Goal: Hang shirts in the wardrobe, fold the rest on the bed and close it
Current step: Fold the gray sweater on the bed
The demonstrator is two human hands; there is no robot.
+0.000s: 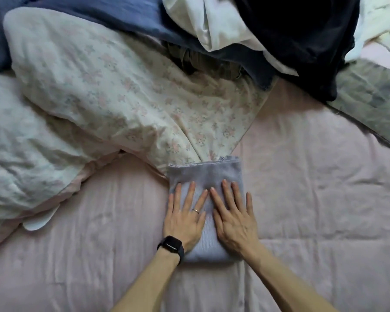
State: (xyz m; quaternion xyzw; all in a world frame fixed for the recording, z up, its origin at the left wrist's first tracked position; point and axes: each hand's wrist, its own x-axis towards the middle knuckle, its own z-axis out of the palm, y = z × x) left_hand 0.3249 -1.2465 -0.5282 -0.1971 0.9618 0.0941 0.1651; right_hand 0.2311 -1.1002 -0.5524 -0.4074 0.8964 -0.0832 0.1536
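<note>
Your left hand (185, 218) and right hand (233, 218) lie flat, side by side, on the folded lilac knit (204, 174) — neither grip has closed on anything, fingers straight and pressing down. The knit sits on the pink bed (313, 199), its far edge touching the floral duvet (99, 97). Judge it light, soft and floppy: pinched at one corner, it would likely sag open. Better to slide both palms under its long sides. The unfolded pile (291, 41) lies well beyond — equally limp, by the look.
</note>
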